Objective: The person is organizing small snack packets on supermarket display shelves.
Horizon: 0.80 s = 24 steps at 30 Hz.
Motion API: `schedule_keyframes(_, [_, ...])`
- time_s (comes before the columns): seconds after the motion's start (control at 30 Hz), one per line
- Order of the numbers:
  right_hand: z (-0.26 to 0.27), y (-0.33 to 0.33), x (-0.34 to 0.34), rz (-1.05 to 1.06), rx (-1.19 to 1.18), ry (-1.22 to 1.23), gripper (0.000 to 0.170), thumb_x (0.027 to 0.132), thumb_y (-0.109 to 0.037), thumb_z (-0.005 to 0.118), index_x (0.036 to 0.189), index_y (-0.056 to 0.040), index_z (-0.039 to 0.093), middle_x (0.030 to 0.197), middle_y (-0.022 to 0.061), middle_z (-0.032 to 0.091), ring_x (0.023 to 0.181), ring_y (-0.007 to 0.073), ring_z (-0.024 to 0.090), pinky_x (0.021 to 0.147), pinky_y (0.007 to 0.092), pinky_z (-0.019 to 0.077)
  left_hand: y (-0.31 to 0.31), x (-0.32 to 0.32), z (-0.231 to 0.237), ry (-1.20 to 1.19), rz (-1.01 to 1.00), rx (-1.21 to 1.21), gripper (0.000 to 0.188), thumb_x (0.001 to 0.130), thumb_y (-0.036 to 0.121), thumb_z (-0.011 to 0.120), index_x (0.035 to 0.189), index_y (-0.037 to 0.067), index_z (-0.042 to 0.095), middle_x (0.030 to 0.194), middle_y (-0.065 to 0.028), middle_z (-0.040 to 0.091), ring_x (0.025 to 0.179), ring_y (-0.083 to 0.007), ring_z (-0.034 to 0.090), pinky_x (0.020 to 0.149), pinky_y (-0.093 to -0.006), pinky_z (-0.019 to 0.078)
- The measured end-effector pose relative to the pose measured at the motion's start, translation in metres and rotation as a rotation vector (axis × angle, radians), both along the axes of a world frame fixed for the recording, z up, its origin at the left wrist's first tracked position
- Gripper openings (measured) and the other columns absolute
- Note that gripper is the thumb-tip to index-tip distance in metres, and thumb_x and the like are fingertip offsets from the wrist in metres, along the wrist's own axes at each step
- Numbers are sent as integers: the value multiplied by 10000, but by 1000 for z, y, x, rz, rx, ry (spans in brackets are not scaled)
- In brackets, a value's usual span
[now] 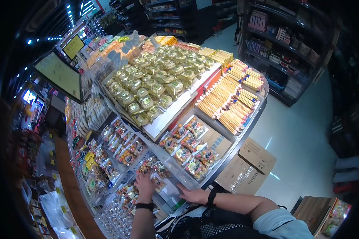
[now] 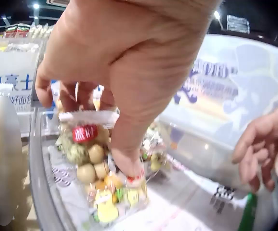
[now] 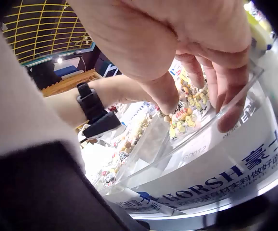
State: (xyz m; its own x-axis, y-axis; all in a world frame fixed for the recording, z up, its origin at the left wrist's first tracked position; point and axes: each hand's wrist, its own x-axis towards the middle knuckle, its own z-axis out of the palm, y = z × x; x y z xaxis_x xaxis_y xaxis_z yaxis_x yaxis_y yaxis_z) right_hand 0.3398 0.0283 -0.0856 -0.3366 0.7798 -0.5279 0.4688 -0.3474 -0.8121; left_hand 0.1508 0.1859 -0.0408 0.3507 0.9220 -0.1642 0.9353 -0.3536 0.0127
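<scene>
Down in a clear-walled bin, my left hand (image 1: 146, 186) is over small see-through snack bags. The left wrist view shows its thumb on the front of one bag (image 2: 107, 182) of round brown pieces with a red label, its other fingers around the bag's top end. My right hand (image 1: 195, 195) is at the bin's right side; in the right wrist view its fingers (image 3: 229, 96) hang relaxed over the clear edge, holding nothing visible. Part of the left hand is hidden behind the right one there. More snack bags (image 1: 160, 169) lie beside the left hand.
Above the bin are a tray of similar bags (image 1: 195, 165), rows of green-gold wrapped pieces (image 1: 155, 75) and stick-shaped packs (image 1: 223, 99). Cardboard boxes (image 1: 243, 169) stand on the floor to the right. Dark shelves (image 1: 283, 44) stand at the back right.
</scene>
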Motion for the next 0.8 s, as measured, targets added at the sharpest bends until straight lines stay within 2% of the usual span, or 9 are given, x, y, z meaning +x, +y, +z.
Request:
schedule_keyframes(0.07, [4, 7, 3, 6, -9, 27, 740, 979, -402, 479, 1533, -70, 116, 1547, 232, 244, 1429, 383, 253, 1164, 398, 240, 0, -3, 14, -225, -11, -264, 475, 588, 206, 882, 977, 72, 646, 1014, -134, 643, 893, -339, 616, 755, -394, 487])
schedule_keyframes(0.2, [-28, 10, -15, -139, 334, 3, 706, 949, -386, 553, 1498, -73, 239, 1462, 242, 376, 1355, 380, 374, 1120, 408, 302, -30, 24, 52, -251, -77, -464, 437, 644, 118, 853, 1010, 48, 626, 860, -82, 675, 793, -254, 648, 692, -335, 487])
schedule_keyframes(0.27, [-47, 17, -22, -138, 219, 225, 608, 907, -345, 627, 1392, -54, 401, 1244, 211, 553, 1134, 341, 545, 991, 399, 422, -40, 31, 55, -553, -46, -648, 331, 710, 93, 825, 971, 29, 632, 821, -30, 644, 734, -122, 605, 680, -293, 467])
schedule_keyframes(0.3, [-42, 15, -18, -138, 216, 228, 608, 907, -345, 627, 1392, -54, 401, 1244, 211, 553, 1134, 341, 545, 991, 399, 422, -39, 30, 50, -550, -44, -650, 331, 710, 93, 825, 971, 29, 632, 821, -30, 644, 734, -122, 605, 680, -293, 467])
schedule_keyframes(0.37, [-24, 8, -6, -308, 238, 434, 504, 873, -302, 668, 1254, -21, 494, 1003, 163, 601, 898, 280, 579, 836, 377, 480, -34, 25, 29, -1046, 212, -901, 235, 810, 107, 757, 989, 13, 638, 858, -5, 650, 754, -92, 586, 672, -271, 455])
schedule_keyframes(0.5, [-36, 4, -18, -354, 429, 303, 430, 872, -275, 667, 1193, -23, 532, 942, 149, 592, 839, 251, 569, 779, 363, 488, 0, 8, -35, -984, 547, -475, 393, 846, 132, 736, 1169, -11, 564, 1037, -91, 669, 963, -149, 625, 842, -302, 509])
schedule_keyframes(0.57, [-56, 2, -24, -229, 475, 210, 402, 882, -270, 657, 1182, -25, 549, 975, 156, 591, 875, 251, 573, 802, 359, 482, 10, 14, -49, -1005, 679, -581, 446, 839, 149, 744, 1200, -16, 542, 1061, -101, 663, 970, -160, 627, 836, -304, 512])
schedule_keyframes(0.6, [-74, 0, -26, -250, 732, 225, 408, 894, -253, 643, 1219, -28, 541, 1044, 162, 595, 943, 254, 580, 845, 359, 476, 16, 20, -55, -1025, 802, -692, 498, 832, 166, 752, 1230, -21, 519, 1085, -111, 657, 978, -170, 628, 829, -306, 514])
schedule_keyframes(0.8, [-15, 12, 4, -316, 985, 429, 360, 898, -193, 655, 1201, -24, 560, 1081, 133, 607, 1016, 256, 582, 899, 372, 469, 36, 48, -97, -1271, 812, -659, 418, 814, 82, 738, 1186, -24, 579, 1067, -95, 669, 902, -177, 650, 762, -295, 520])
